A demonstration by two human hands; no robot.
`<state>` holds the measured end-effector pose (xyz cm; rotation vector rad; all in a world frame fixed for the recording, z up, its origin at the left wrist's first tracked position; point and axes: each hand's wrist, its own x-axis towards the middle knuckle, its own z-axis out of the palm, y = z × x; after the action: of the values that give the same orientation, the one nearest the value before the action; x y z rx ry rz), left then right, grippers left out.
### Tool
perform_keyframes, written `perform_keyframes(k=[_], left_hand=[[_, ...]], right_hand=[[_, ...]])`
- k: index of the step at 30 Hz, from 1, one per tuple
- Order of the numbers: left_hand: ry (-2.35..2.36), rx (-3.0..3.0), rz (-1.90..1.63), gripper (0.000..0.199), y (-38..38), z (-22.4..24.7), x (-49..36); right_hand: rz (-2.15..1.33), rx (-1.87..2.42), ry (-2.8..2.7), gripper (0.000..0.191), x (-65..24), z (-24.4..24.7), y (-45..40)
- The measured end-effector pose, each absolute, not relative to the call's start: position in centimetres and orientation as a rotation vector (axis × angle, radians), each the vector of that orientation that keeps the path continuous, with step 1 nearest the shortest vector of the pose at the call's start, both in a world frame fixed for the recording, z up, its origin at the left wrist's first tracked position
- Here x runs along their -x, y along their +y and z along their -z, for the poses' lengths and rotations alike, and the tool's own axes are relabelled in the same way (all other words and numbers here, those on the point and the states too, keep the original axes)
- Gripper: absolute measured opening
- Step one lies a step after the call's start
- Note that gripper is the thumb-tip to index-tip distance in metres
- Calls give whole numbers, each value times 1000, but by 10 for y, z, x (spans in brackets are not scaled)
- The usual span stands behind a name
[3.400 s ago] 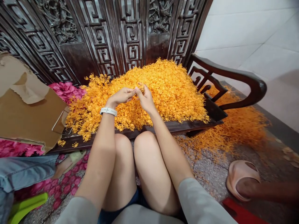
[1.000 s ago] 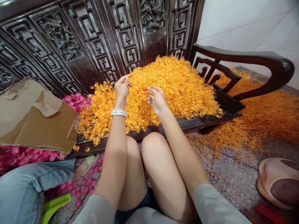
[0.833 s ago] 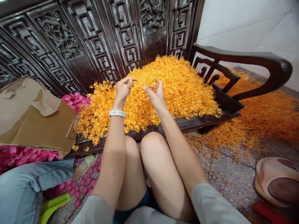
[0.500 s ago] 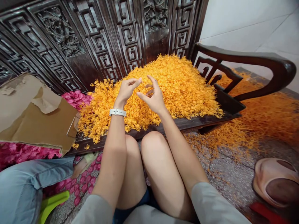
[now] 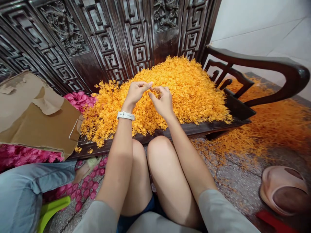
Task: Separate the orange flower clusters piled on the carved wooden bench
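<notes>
Above mid-frame, my left hand [image 5: 136, 93] and right hand [image 5: 163, 101] pinch an orange piece [image 5: 156, 93], apparently working it; steadiness seems needed next.

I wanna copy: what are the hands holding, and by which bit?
Seemingly a small orange piece in the right hand; which bit, or whether the left hand holds any, I can't tell.

Here's the dark bench [image 5: 194, 128] — carved back [image 5: 167, 46] gleaming | curved armrest [image 5: 279, 65], right side | pale wall [image 5: 252, 19] beyond | speckled floor [image 5: 233, 178] below
</notes>
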<state>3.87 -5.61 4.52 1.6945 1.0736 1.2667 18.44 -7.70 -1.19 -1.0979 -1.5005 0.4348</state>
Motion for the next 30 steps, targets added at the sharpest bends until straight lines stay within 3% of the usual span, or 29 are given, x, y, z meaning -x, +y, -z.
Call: perform_keyframes(k=[7, 12, 18, 22, 27, 30], left_hand=[[1061, -1547, -1382, 50, -50, -41, -41], [1134, -1403, -1534, 49, -32, -30, -39], [1233, -1179, -1590, 53, -17, -33, -3], [1195, -1163, -1590, 55, -23, -26, 13], [1100, -1140, -1472, 46, -34, -19, 9], [1086, -1128, -1374, 35, -38, -21, 3]], right_hand=[[-585, 1030, -1501, 15, -184, 12, -77], [-745, 996, -1581, 38, -182, 8, -81], [-1212, 844, -1732, 55, -175, 7, -91], [-1018, 883, -1622, 47, -174, 7, -89], [-665, 991, -1620, 90, -172, 14, -82], [-533, 936, -1701, 94, -172, 17, -79]])
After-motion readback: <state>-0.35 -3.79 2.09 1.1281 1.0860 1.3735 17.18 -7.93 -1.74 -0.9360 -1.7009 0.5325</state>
